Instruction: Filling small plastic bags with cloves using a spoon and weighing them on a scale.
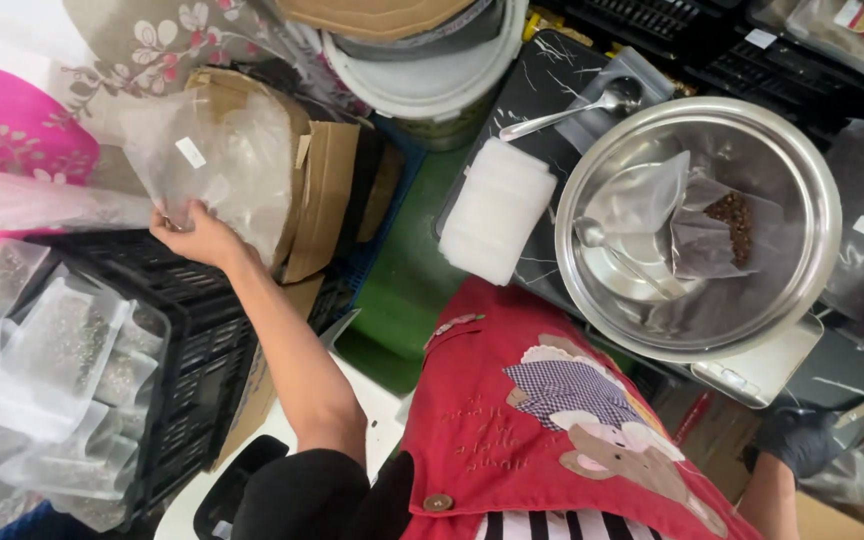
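Left grip (pixel 197 235): fingers closed on lower edge of clear plastic bag (pixel 217 165), upper left of frame, in front of cardboard sheets (pixel 327 190). Right grip (pixel 800 440), black-gloved, lower right; closure cannot be told. Steel bowl (pixel 792 160), right of centre, holds pouch of brown seeds (pixel 722 230). White foam stack (pixel 497 210) sits beside bowl.

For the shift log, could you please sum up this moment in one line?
left hand: grips clear plastic bags | right hand: dark glove, low by the steel bowl | bowl: spoon, part-filled pouch
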